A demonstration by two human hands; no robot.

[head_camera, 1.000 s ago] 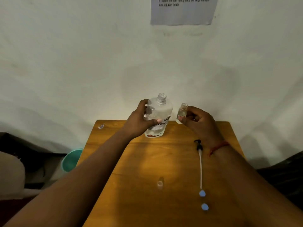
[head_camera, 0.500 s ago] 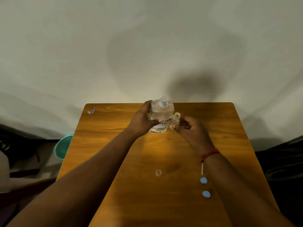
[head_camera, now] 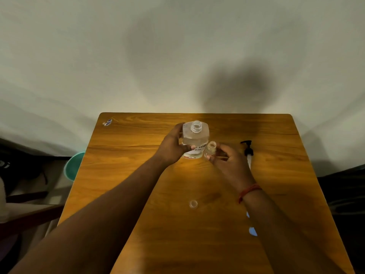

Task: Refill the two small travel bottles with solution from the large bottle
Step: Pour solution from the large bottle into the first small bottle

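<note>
- Since the earlier frame, both hands sit lower and nearer over the wooden table [head_camera: 138, 147], and the small clear travel bottle [head_camera: 211, 148] now rests against the right side of the large clear plastic solution bottle [head_camera: 195, 140].
- Left hand [head_camera: 173, 147]: fingers and thumb are curled round the large bottle's left side and front, gripping it. Its neck is uncapped and upright, so pouring has not started.
- Right hand [head_camera: 229, 163]: thumb and fingertips [head_camera: 209, 158] pinch the small bottle low on its body, leaving its open mouth clear.
- Judged purpose: the two mouths are brought close to keep the pour short and limit spillage.
- Small bottle position: just right of and slightly nearer than the large bottle, touching it, above the far centre of the table.
- Black pump dispenser with white tube [head_camera: 247, 151] lies to the right, presumably removed from the large bottle.
- Small clear cap [head_camera: 193, 204] lies nearer on the table, well apart from both hands.
- Blue caps [head_camera: 252, 231] lie near right, partly hidden by the forearm.
</note>
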